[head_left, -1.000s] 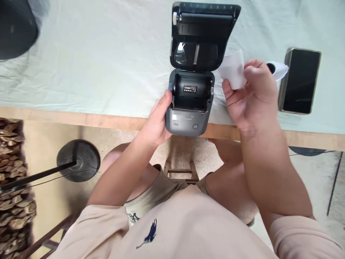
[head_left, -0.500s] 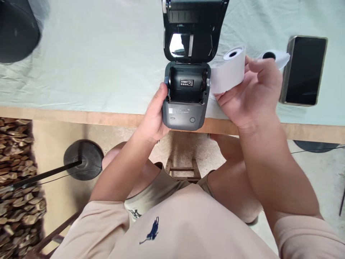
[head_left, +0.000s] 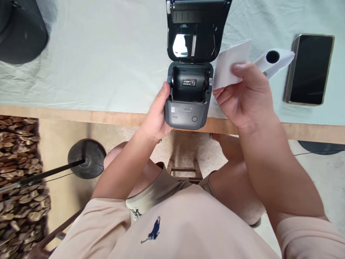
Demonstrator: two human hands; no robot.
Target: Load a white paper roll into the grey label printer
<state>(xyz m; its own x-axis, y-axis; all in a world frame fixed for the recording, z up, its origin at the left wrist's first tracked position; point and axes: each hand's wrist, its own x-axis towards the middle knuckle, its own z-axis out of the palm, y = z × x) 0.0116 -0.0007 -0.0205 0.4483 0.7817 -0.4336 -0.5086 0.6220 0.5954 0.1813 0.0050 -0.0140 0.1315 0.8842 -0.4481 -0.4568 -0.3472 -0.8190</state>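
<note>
My left hand [head_left: 158, 114] grips the left side of a dark grey label printer [head_left: 185, 115], its thumb near the lid hinge side. The printer's lid [head_left: 195, 32] stands wide open, and the roll bay [head_left: 189, 82] holds no roll; a small printed sticker shows inside. My right hand [head_left: 246, 95] holds a white paper roll [head_left: 230, 64] just right of the printer, thumb on top and fingers underneath. The roll is turned so that its core is out of sight. Behind that hand, a second white roll [head_left: 280, 59] with a black core lies on the cloth.
A phone [head_left: 309, 70] lies at the right on the pale cloth [head_left: 107, 54]. A black container [head_left: 24, 36] is at the upper left. The table's wooden edge [head_left: 113, 117] runs in front of me. Below are a round black stand base [head_left: 86, 158] and stacked firewood [head_left: 18, 154].
My right hand has tilted the paper roll, so its core end no longer shows. More of the second roll is visible. The whole scene has shifted slightly right.
</note>
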